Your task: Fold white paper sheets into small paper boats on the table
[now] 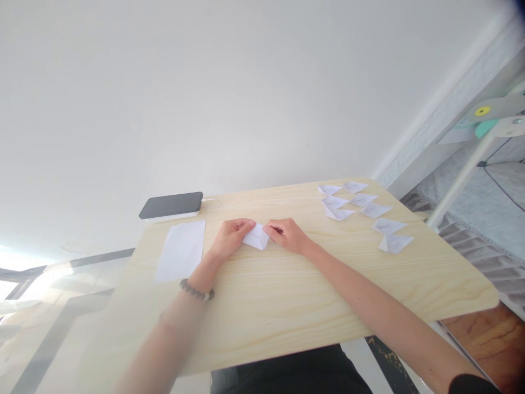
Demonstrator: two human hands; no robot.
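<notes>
A small folded piece of white paper (256,237) sits at the middle of the light wooden table (287,306). My left hand (230,238) pinches its left edge, fingers curled on it. My right hand (287,234) pinches its right edge the same way. Both hands rest on the tabletop. A bead bracelet (197,290) circles my left wrist.
A stack of flat white sheets (181,250) lies left of my hands. A dark phone on a white block (171,206) with a cable sits at the far left edge. Several folded paper pieces (365,210) lie at the far right. A white wall stands behind the table.
</notes>
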